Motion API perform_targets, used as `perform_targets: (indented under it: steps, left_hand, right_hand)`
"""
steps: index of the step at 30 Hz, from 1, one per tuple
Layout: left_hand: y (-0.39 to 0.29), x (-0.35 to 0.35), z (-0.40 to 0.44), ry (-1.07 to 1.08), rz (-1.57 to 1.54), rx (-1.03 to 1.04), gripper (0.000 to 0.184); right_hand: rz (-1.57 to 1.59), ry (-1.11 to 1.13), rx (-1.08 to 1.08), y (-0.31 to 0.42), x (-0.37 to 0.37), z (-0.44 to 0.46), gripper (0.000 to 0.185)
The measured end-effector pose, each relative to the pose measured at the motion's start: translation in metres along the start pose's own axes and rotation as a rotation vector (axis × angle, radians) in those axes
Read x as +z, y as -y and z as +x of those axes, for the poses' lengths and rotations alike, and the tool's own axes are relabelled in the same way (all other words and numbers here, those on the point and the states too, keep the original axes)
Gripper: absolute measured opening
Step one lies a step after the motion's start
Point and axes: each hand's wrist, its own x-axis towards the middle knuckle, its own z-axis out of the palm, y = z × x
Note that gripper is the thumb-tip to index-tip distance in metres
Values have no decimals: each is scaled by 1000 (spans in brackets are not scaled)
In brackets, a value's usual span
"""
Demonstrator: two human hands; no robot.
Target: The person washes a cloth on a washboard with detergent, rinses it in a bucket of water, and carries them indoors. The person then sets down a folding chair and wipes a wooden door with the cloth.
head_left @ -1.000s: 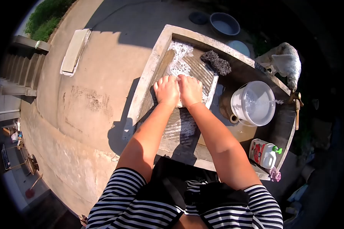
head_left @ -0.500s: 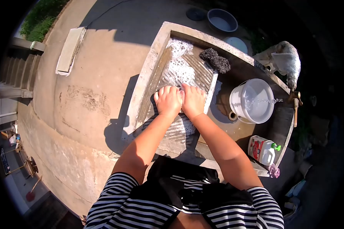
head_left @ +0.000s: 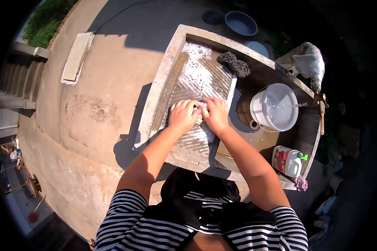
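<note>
Cloth (head_left: 200, 119), pale and crumpled, lies between the two hands, on the ribbed washing slab (head_left: 212, 82). The left hand (head_left: 183, 116) covers it from its left side and the right hand (head_left: 215, 115) from its right side. The grip of each hand is closed on the cloth, with the fingers bent; only a small part of the cloth shows near the thumbs, so its full shape cannot be told. White foam (head_left: 195, 72) covers part of the slab beyond the hands, and some foam is also nearer to the person. A dark, curly bundle (head_left: 233, 65) rests at the far right part of the slab. In the deeper part of the concrete basin (head_left: 158, 90) stands a white bucket (head_left: 259, 108), into which water runs from the tap (head_left: 320, 100). A white bottle (head_left: 285, 161) with a green top is near the basin's right corner, close to a pink thing (head_left: 300, 183).
</note>
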Motion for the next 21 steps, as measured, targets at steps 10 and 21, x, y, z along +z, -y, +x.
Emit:
perform_targets:
  steps: [10,21]
  left_hand:
    - [20,-39,-44,70,193,46,50]
    - [-32,-118,-18,-102,-128,350,25]
  right_hand:
    - [963,51,691,-41,-63,-38,17]
    - [1423,-201,403,6,-154,14,19]
